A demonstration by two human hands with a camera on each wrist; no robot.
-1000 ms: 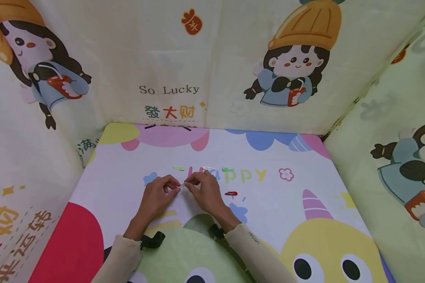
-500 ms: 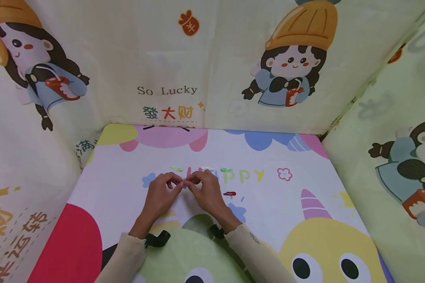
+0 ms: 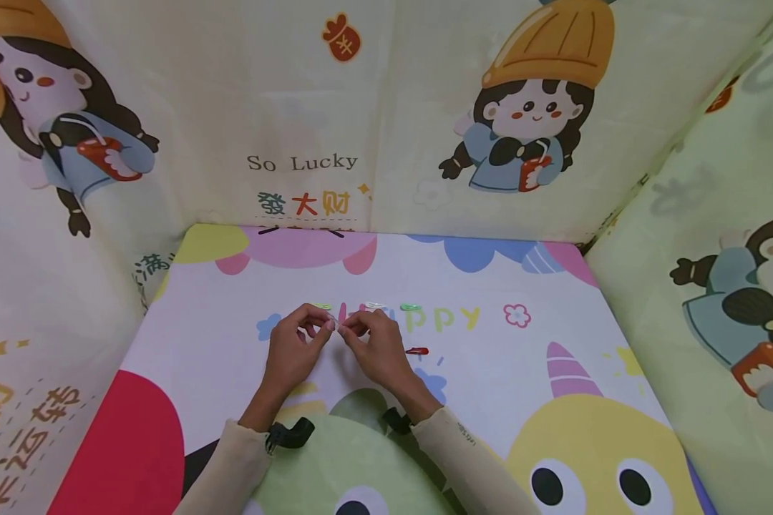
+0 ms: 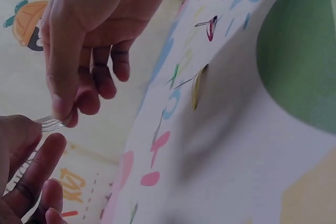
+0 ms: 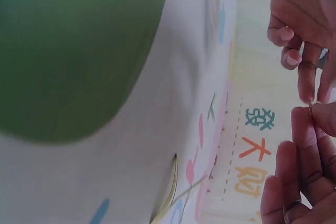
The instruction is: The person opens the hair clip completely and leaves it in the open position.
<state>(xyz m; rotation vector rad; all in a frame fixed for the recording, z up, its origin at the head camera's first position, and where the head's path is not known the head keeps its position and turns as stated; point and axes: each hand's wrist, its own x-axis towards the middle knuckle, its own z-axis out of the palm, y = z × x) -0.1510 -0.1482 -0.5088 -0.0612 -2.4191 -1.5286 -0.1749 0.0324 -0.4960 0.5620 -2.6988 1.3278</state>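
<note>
Head view shows the left hand [image 3: 291, 350] and right hand [image 3: 378, 349] together pinching what looks like a small clear hair clip [image 3: 337, 327], fingertips meeting above the mat [image 3: 522, 372].

Hands drift up the mat with the clip

Both hands sit slightly farther up the mat than a second ago: the left hand [image 3: 294, 347] and right hand [image 3: 378, 348] now pinch the small pale hair clip [image 3: 338, 326] nearer the row of clips, and the left fingertips now partly cover the yellow-green clip [image 3: 323, 305] that lay clear of them before.
</note>
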